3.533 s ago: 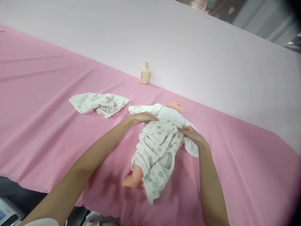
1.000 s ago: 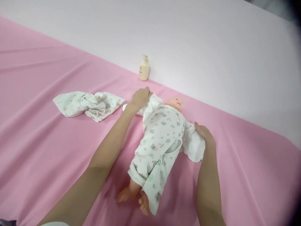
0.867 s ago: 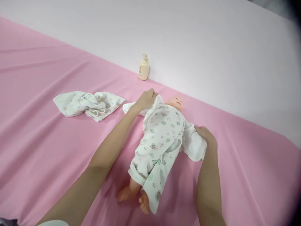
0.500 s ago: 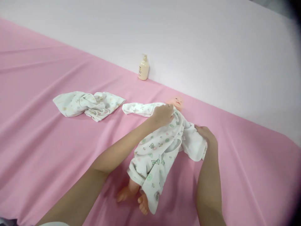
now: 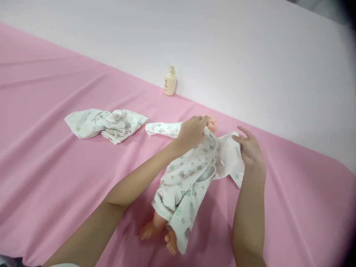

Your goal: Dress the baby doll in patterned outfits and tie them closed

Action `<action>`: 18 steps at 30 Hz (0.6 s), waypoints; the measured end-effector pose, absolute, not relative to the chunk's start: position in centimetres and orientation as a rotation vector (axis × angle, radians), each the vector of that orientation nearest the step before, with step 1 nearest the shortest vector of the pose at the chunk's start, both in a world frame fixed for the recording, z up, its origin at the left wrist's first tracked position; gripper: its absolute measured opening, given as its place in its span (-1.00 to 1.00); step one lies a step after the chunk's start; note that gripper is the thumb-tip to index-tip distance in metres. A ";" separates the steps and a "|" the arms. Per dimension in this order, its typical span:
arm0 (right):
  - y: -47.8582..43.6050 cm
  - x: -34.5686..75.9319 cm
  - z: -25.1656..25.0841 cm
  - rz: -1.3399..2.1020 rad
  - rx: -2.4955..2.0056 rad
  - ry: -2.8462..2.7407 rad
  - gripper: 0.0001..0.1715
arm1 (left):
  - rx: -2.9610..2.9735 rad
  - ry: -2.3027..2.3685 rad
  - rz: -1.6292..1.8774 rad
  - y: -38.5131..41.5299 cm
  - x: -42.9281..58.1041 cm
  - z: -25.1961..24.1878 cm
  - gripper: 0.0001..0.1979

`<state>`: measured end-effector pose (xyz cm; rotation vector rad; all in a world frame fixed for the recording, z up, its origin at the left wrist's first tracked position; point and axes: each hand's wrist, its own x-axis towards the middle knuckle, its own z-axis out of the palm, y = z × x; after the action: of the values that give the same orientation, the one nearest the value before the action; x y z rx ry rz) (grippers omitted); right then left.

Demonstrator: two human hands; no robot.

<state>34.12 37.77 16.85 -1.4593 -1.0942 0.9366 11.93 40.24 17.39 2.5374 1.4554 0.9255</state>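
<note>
A baby doll (image 5: 160, 222) lies on its back with its feet toward me, dressed in white baby clothes (image 5: 183, 174) printed with small green animals. My left hand (image 5: 192, 132) is closed at the collar by the doll's neck, its fingertips partly hidden. It covers part of the doll's head (image 5: 213, 124). One sleeve (image 5: 162, 128) stretches out flat to the left. On the other side, the front of the clothes is folded open as a white flap (image 5: 229, 155). My right hand (image 5: 249, 146) is at this flap's upper edge, fingers spread and palm turned up.
A crumpled printed baby garment or cloth (image 5: 107, 124) lies left of the doll. Behind it stands a cream pump bottle (image 5: 170, 82), where the pink cloth (image 5: 69, 178) meets the white surface (image 5: 222, 55).
My right hand has lifted and turned, its fingers opening from the flap, whose upper edge now stands raised. My left hand has shifted slightly up toward the doll's face.
</note>
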 end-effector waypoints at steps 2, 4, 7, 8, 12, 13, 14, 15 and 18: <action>36.7 31.2 18.4 1.034 -1.349 -1.375 -0.33 | 2.501 1.509 0.921 40.8 12.0 17.1 -0.72; 35.4 28.8 19.6 1.267 -1.227 -1.696 -0.41 | 2.523 1.513 0.824 41.3 12.1 16.8 -0.83; 34.6 27.1 20.1 1.417 -1.262 -1.947 -0.52 | 2.582 1.622 0.628 41.5 11.9 16.3 -0.84; 34.7 27.1 19.8 1.358 -1.349 -1.954 -0.54 | 2.599 1.679 0.555 41.4 11.8 16.1 -0.79; 36.4 27.8 17.5 0.756 -1.794 -1.876 -0.66 | 2.786 1.462 0.354 40.6 10.7 16.2 -0.64; 37.0 28.0 16.9 0.591 -1.860 -1.874 -0.68 | 2.833 1.349 0.384 40.2 10.3 16.6 -0.63; 37.4 28.1 16.4 0.449 -1.895 -1.882 -0.69 | 2.865 1.270 0.440 39.8 10.0 17.0 -0.61; 37.9 28.1 15.9 0.342 -1.906 -1.888 -0.69 | 2.881 1.239 0.507 39.5 9.7 17.6 -0.59; 38.7 28.0 14.9 0.216 -1.897 -1.853 -0.59 | 2.898 1.297 0.632 38.7 9.6 19.0 -0.55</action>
<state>28.04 38.66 14.91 -1.8970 -1.8526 0.2156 9.64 38.70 19.01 2.8975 1.2972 0.6321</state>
